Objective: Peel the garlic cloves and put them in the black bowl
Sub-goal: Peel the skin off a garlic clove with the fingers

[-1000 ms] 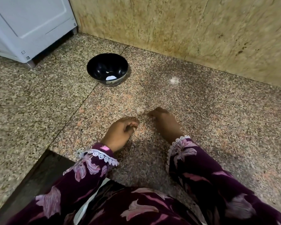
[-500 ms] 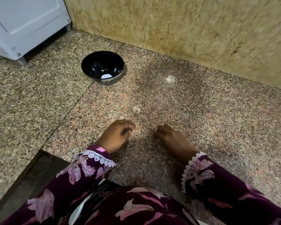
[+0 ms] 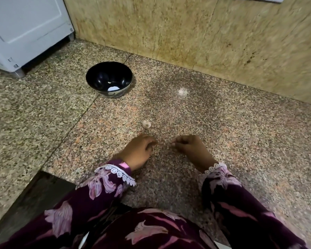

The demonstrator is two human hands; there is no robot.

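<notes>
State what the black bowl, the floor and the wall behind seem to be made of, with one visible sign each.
Black bowl: probably glazed ceramic or melamine; glossy highlights inside.
Floor: polished granite-like stone; speckled grain, straight slab joints.
Wall: yellowish stone or marble-look tiles; veining, vertical seams.

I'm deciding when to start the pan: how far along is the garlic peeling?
Early on. The black bowl holds only a pale bit or two, perhaps one peeled clove. Both the left hand and right hand have curled fingers low over the floor; what they pinch is too small to tell. One small pale piece lies ahead of them, untouched.
</notes>
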